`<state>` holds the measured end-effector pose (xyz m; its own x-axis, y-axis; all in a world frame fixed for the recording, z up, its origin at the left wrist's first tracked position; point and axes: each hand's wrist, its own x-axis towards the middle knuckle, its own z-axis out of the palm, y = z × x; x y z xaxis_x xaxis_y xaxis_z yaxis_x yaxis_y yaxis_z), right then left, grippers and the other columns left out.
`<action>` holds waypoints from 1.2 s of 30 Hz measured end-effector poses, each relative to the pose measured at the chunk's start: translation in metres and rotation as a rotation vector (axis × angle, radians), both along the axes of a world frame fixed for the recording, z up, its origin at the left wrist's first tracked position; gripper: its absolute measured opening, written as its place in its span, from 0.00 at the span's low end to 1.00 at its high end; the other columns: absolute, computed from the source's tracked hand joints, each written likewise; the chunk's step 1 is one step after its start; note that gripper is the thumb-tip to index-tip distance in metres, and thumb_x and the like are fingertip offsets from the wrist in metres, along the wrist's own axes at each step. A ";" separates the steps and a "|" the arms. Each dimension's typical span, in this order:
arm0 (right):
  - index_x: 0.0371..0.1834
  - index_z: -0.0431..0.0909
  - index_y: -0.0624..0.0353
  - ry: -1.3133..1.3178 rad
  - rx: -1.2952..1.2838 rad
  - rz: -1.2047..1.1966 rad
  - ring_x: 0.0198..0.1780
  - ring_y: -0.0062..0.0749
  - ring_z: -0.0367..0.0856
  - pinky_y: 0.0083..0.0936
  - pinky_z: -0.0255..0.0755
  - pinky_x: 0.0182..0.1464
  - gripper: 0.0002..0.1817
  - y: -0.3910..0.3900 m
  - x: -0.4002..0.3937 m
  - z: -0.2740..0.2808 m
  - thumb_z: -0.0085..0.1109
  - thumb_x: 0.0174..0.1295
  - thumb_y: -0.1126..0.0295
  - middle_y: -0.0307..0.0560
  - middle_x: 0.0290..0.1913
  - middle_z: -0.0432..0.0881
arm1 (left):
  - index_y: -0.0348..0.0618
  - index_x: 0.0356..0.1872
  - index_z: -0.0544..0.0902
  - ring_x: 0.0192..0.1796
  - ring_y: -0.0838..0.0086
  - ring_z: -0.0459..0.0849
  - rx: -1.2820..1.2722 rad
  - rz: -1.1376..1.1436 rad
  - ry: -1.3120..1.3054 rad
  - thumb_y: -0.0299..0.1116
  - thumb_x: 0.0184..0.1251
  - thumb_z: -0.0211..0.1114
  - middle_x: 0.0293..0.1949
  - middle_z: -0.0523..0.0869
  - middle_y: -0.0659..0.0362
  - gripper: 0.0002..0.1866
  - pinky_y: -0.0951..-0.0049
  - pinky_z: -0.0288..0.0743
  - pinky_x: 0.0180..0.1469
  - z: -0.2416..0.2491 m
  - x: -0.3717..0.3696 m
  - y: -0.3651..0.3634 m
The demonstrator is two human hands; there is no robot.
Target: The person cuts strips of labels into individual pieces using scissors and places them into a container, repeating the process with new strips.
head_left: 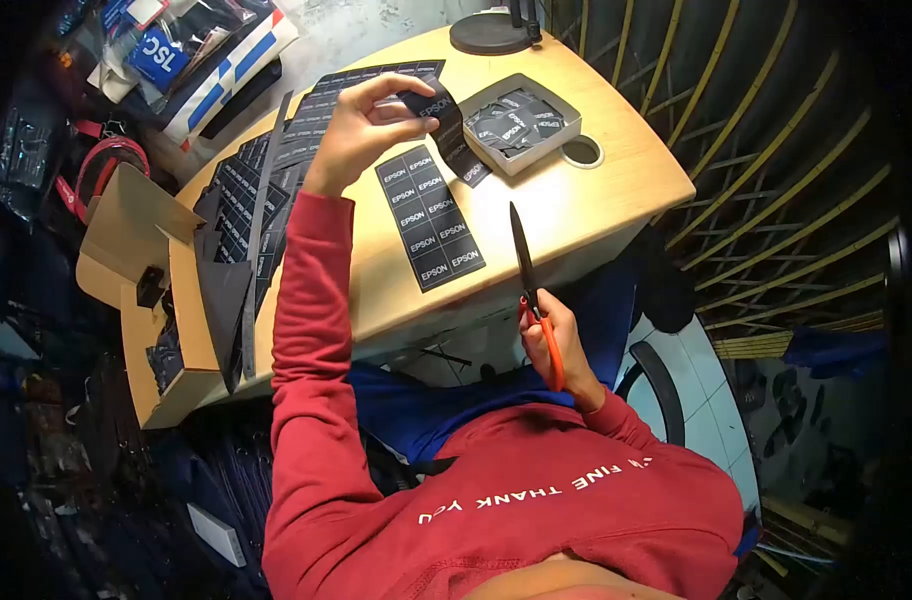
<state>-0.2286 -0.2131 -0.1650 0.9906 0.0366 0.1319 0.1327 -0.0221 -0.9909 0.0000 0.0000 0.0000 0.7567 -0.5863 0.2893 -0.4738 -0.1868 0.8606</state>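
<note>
My left hand (381,125) pinches the top end of a narrow black strip of EPSON labels (451,140), which curls down beside the box. In my right hand (561,345) are scissors (524,260) with orange handles, their dark blades together and pointing away from me near the table's front edge. A black sheet of EPSON labels (428,218) lies flat on the table between my hands. Just right of the strip stands a shallow open box (541,155) holding many loose cut EPSON labels (516,122).
More label sheets (311,115) are spread over the table's left and back, beside a long metal ruler (261,225). An open cardboard box (181,290) sits at the left edge. The wooden table (616,190) has a round hole; a black round base (491,33) stands at the back.
</note>
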 end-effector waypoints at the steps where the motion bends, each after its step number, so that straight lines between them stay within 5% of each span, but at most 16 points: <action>1: 0.29 0.66 0.58 -0.018 0.032 0.010 0.23 0.15 0.63 0.17 0.58 0.24 0.36 -0.001 0.001 0.005 0.57 0.57 0.30 0.34 0.20 0.65 | 0.37 0.50 0.80 0.42 0.79 0.83 -0.079 0.006 -0.018 0.19 0.60 0.69 0.47 0.82 0.59 0.17 0.80 0.79 0.47 0.005 -0.012 -0.002; 5: 0.29 0.65 0.59 -0.056 0.108 0.011 0.23 0.13 0.62 0.16 0.56 0.24 0.40 -0.002 0.002 0.020 0.58 0.52 0.27 0.32 0.20 0.64 | 0.35 0.47 0.82 0.37 0.86 0.80 -0.367 0.069 -0.014 0.18 0.60 0.69 0.38 0.82 0.64 0.14 0.85 0.75 0.39 0.018 -0.054 -0.008; 9: 0.30 0.65 0.59 -0.072 0.128 0.028 0.23 0.12 0.62 0.14 0.56 0.24 0.42 -0.004 0.003 0.026 0.59 0.47 0.24 0.31 0.21 0.64 | 0.34 0.47 0.82 0.38 0.86 0.79 -0.393 0.081 -0.059 0.18 0.61 0.67 0.36 0.81 0.63 0.12 0.85 0.74 0.39 0.020 -0.079 -0.001; 13: 0.31 0.64 0.60 -0.091 0.054 0.019 0.24 0.13 0.61 0.15 0.54 0.24 0.46 -0.004 0.003 0.032 0.54 0.45 0.20 0.32 0.22 0.64 | 0.32 0.51 0.79 0.46 0.76 0.84 -0.485 0.010 -0.069 0.11 0.53 0.70 0.40 0.83 0.58 0.22 0.74 0.82 0.52 0.025 -0.110 -0.010; 15: 0.32 0.64 0.60 -0.130 0.074 0.012 0.24 0.14 0.61 0.17 0.55 0.24 0.47 -0.002 0.004 0.041 0.50 0.45 0.18 0.33 0.22 0.64 | 0.31 0.53 0.78 0.49 0.71 0.85 -0.468 -0.015 -0.057 0.09 0.48 0.71 0.43 0.83 0.56 0.27 0.69 0.83 0.56 0.028 -0.119 -0.008; 21: 0.34 0.63 0.62 -0.151 -0.109 0.185 0.24 0.23 0.62 0.24 0.60 0.26 0.49 -0.026 0.013 0.059 0.42 0.48 0.16 0.40 0.22 0.65 | 0.34 0.53 0.82 0.38 0.85 0.81 -0.230 -0.039 0.011 0.14 0.46 0.76 0.46 0.83 0.58 0.28 0.88 0.74 0.34 0.028 -0.133 0.001; 33: 0.31 0.67 0.64 -0.130 -0.332 0.540 0.23 0.39 0.69 0.32 0.64 0.27 0.44 -0.058 0.025 0.102 0.44 0.56 0.23 0.49 0.21 0.69 | 0.34 0.56 0.80 0.46 0.77 0.84 0.017 -0.232 0.200 0.15 0.47 0.76 0.51 0.83 0.55 0.30 0.82 0.83 0.38 0.026 -0.134 0.004; 34: 0.31 0.67 0.64 -0.134 -0.352 0.566 0.22 0.39 0.69 0.32 0.64 0.27 0.43 -0.059 0.027 0.103 0.44 0.57 0.24 0.49 0.21 0.69 | 0.33 0.56 0.79 0.53 0.68 0.83 0.057 -0.220 0.282 0.14 0.43 0.77 0.52 0.80 0.54 0.32 0.79 0.86 0.45 0.027 -0.133 0.003; 36: 0.29 0.67 0.63 -0.152 -0.380 0.584 0.22 0.38 0.69 0.32 0.64 0.26 0.42 -0.060 0.027 0.103 0.45 0.58 0.25 0.48 0.20 0.68 | 0.33 0.56 0.79 0.53 0.68 0.84 0.061 -0.249 0.280 0.14 0.43 0.77 0.53 0.80 0.54 0.33 0.79 0.86 0.43 0.022 -0.132 0.003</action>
